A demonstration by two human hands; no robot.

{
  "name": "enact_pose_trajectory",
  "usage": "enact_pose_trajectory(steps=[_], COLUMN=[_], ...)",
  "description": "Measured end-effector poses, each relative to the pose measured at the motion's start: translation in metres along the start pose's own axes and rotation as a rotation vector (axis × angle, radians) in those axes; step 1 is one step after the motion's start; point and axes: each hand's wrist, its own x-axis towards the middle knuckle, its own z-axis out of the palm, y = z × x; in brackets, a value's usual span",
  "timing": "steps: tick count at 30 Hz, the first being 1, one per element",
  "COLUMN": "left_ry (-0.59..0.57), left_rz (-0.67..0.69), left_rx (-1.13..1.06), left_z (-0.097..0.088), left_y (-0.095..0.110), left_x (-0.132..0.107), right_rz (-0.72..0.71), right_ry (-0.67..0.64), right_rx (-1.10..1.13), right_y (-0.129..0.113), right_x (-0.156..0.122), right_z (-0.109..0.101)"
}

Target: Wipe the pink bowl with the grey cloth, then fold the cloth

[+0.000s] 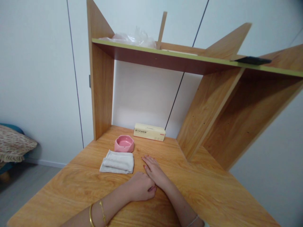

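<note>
Both my hands rest on the wooden desk [78, 186]. My right hand [153, 170] lies flat, palm down, fingers stretched toward the back. My left hand [142, 187] is curled loosely, fingers tucked under, its fingertips touching my right wrist; nothing shows inside it. Gold bangles circle my left wrist. A folded white towel [117, 162] lies just left of my right hand's fingertips. Behind the towel sits a pink ashtray [124, 143]. A long cream box [149, 131] with red print lies at the back against the wall.
A wooden hutch rises from the desk, with a side panel [101, 91] at the left, slanted dividers at the right and a shelf [165, 56] overhead holding a clear plastic bag [132, 38] and a black flat object [253, 60]. A patterned cushion [14, 143] lies far left.
</note>
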Motion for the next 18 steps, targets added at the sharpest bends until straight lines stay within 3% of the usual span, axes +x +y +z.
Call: enact_pose_trajectory(steps=[18], left_ry=[-0.015], left_rz=[0.033], left_rx=[-0.029], left_z=[-0.0037], left_y=[0.0003], left_x=[-0.0017], right_rz=[-0.015], right_ry=[0.016], right_rx=[0.003], right_y=[0.0014], right_x=[-0.0002], right_z=[0.0025])
